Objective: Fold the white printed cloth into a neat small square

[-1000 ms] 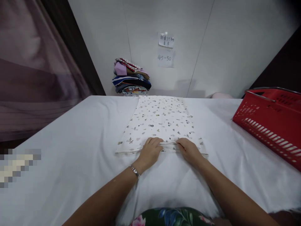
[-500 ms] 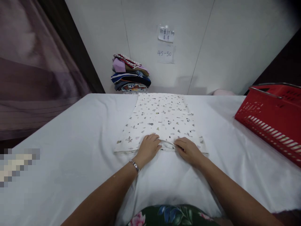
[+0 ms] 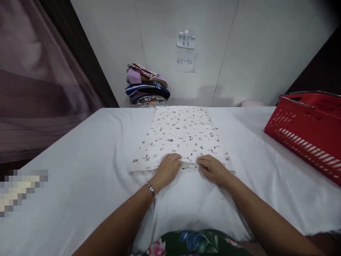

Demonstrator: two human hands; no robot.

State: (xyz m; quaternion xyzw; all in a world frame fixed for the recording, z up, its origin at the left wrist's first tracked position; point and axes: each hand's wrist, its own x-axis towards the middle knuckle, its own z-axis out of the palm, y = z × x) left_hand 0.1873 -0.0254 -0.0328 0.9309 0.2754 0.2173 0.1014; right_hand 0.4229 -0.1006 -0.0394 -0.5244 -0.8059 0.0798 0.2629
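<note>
A white cloth [image 3: 183,131] printed with small plants and shapes lies folded in a long panel on the white-covered table. At its near edge, my left hand [image 3: 168,168] grips the fabric, fingers on top and thumb at the edge. My right hand [image 3: 213,169] pinches the same near edge a little to the right. Between the hands the edge is slightly lifted, and its layers show as a narrow gap. A silver bracelet [image 3: 151,190] sits on my left wrist.
A stack of folded fabrics [image 3: 147,85] stands at the table's far edge by the wall. On the right is a red plastic basket [image 3: 306,131] with a metal handle. Two paper notes [image 3: 185,61] hang on the wall. A pinkish curtain [image 3: 39,89] hangs at the left.
Both hands keep their hold on the cloth's near edge, almost in place. The lifted edge between them has shifted slightly. The view has tilted a little.
</note>
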